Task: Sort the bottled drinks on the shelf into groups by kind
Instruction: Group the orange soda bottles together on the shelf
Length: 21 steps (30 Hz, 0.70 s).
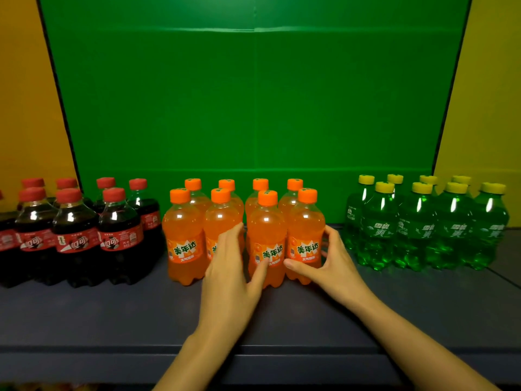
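Three groups of bottles stand on the dark shelf (112,314). Several cola bottles (76,235) with red caps are at the left. Several orange soda bottles (183,238) with orange caps fill the middle in two rows. Several green soda bottles (417,227) with yellow caps are at the right. My left hand (228,272) wraps the left side of a front-row orange bottle (267,227), thumb on its label. My right hand (332,263) grips the rightmost front orange bottle (306,230), thumb in front and fingers around its right side.
A green back panel (253,108) rises behind the bottles, with yellow side walls (25,108) at both ends. A gap separates the orange group from the green bottles. The shelf's front edge (84,354) runs below my forearms.
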Tool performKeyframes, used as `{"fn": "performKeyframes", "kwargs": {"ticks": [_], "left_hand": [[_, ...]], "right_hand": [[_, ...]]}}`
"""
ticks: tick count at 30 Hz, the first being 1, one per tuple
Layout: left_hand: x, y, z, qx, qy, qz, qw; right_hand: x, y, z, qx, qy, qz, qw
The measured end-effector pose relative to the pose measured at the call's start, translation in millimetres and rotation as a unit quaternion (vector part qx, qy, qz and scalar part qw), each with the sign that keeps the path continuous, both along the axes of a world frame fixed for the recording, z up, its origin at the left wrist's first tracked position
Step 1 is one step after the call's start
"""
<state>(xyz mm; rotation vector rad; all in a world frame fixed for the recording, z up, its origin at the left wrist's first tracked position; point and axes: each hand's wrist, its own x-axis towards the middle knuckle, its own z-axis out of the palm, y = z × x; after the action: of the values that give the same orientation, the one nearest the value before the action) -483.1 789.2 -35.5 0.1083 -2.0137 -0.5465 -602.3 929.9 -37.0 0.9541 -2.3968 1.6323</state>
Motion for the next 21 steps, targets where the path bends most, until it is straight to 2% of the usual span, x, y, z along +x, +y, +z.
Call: {"fn": "performKeyframes", "kwargs": {"ticks": [3, 6, 13, 17, 21], "left_hand": [[13.7, -23.5, 6.1, -0.015, 0.055, 0.050, 0.997], [21.7, -48.2, 9.2, 0.039, 0.067, 0.064, 0.995], [28.0, -85.2, 21.7, 0.215, -0.032, -0.040, 0.975], [20.5, -103.5, 25.8, 0.338, -0.100, -0.127, 0.927], [11.9, -104.8, 25.4, 0.354, -0.105, -0.176, 0.913]], "right_hand": [[1.6, -6.3, 4.0, -0.018, -0.017, 0.007, 1.000], [2.3, -15.8, 6.5, -0.059, -0.033, 0.014, 0.998], [7.5, -23.5, 6.7, -0.092, -0.035, 0.011, 0.995], [11.8, -30.5, 5.4, -0.094, -0.024, -0.011, 0.995], [11.7, -31.3, 4.4, -0.084, -0.035, 0.004, 0.996]]}}
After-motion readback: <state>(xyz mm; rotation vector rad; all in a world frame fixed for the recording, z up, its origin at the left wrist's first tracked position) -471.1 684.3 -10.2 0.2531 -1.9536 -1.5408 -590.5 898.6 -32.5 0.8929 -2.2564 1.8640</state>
